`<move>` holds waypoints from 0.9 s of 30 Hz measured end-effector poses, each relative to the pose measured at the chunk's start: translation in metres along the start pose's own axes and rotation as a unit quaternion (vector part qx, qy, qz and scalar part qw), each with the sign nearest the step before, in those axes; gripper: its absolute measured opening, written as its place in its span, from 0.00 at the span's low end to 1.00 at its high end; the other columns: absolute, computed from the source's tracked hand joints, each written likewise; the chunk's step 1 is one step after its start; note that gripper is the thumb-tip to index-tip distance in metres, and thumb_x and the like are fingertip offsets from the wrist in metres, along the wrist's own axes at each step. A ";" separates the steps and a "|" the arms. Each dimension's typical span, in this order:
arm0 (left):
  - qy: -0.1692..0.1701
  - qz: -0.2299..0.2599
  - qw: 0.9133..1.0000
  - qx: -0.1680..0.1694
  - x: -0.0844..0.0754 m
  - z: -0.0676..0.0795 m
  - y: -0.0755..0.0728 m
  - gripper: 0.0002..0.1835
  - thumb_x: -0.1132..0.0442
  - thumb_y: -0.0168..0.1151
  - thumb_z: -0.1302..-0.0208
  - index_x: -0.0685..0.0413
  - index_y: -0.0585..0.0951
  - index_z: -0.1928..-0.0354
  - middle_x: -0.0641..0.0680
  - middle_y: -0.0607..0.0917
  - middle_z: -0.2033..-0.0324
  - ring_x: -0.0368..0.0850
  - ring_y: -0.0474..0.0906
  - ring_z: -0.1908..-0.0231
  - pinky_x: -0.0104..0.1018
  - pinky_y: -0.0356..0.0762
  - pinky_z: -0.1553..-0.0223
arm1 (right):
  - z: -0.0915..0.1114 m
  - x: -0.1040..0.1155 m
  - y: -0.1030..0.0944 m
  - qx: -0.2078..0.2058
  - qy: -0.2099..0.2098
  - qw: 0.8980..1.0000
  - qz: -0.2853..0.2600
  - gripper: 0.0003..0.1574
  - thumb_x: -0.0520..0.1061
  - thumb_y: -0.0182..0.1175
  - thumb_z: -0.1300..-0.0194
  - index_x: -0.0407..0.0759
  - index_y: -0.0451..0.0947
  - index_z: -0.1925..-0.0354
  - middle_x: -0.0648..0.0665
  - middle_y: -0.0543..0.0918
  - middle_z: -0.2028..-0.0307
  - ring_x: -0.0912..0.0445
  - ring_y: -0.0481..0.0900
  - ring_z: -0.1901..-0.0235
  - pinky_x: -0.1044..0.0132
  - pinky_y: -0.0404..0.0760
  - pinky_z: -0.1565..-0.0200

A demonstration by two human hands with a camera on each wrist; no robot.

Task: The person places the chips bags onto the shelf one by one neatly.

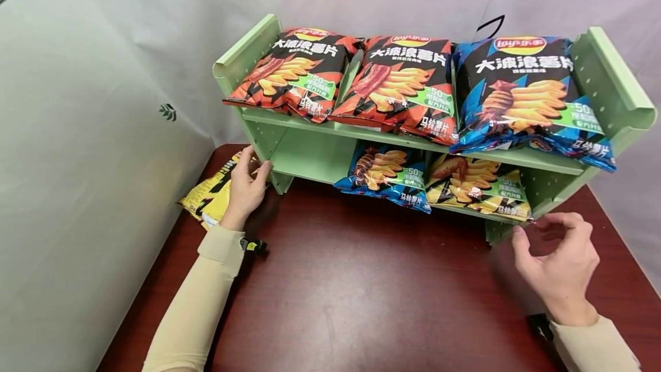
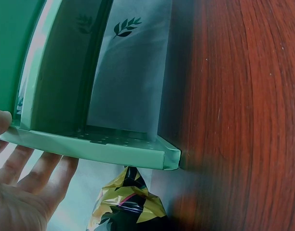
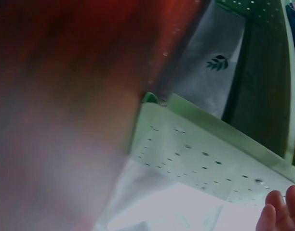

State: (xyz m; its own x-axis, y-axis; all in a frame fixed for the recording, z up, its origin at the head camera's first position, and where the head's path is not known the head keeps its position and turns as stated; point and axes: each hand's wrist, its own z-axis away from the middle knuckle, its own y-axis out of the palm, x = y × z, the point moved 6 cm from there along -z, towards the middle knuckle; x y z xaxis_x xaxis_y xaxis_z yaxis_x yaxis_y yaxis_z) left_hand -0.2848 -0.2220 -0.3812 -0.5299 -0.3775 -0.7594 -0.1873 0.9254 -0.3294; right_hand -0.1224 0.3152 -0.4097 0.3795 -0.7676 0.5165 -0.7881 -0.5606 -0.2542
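A green two-tier shelf [image 1: 315, 151] stands on the table with bags of chips on both tiers. At its left end my left hand [image 1: 248, 191] grips the upright side panel [image 2: 94, 148], thumb on the inner side and fingers round the outside. By the lower right corner is my right hand [image 1: 565, 266], thumb and fingers apart and loosely curved, nothing held. Its fingertips show close to the perforated right side panel [image 3: 205, 159]. The top tier carries two red-and-black chip bags [image 1: 304, 73], [image 1: 400, 85] and a blue-and-black one [image 1: 527, 93].
On the lower tier lie a blue chip bag [image 1: 387, 177] and a yellow chip bag [image 1: 477, 185], towards the right. Another yellow bag [image 1: 209, 197] lies on the dark red table [image 1: 361, 291], left of the shelf behind my left hand. A pale curtain [image 1: 103, 102] hangs around the table.
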 end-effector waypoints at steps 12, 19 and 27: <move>-0.009 0.015 1.000 -0.001 0.037 -0.003 0.002 0.24 0.69 0.57 0.24 0.56 0.72 0.28 0.66 0.80 0.46 0.63 0.84 0.47 0.26 0.85 0.60 | 0.003 -0.041 0.021 0.243 0.136 0.960 0.043 0.44 0.40 0.75 0.45 0.40 0.66 0.34 0.69 0.78 0.67 0.83 0.73 0.75 0.87 0.72 0.71; -0.003 0.024 1.000 -0.003 0.038 -0.004 0.001 0.23 0.67 0.57 0.24 0.54 0.73 0.29 0.63 0.80 0.45 0.61 0.85 0.47 0.31 0.87 0.58 | 0.008 -0.057 0.036 0.360 0.133 0.922 0.050 0.41 0.48 0.71 0.35 0.36 0.67 0.31 0.28 0.85 0.56 0.81 0.72 0.71 0.81 0.71 0.72; -0.012 0.023 1.000 -0.004 0.037 -0.003 -0.002 0.23 0.67 0.57 0.24 0.56 0.73 0.30 0.63 0.80 0.46 0.57 0.84 0.47 0.29 0.86 0.59 | 0.014 -0.064 0.039 0.377 0.136 0.915 0.045 0.30 0.47 0.71 0.35 0.36 0.73 0.40 0.36 0.88 0.67 0.77 0.75 0.74 0.78 0.71 0.73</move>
State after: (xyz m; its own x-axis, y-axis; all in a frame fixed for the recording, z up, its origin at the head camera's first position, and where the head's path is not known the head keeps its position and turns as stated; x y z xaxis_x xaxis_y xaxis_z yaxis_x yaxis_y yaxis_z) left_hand -0.3065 -0.2371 -0.4068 -0.5187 -0.3344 -0.7869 -0.1694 0.9423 -0.2888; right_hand -0.1708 0.3379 -0.4640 0.1143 -0.7737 0.6232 -0.2137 -0.6317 -0.7452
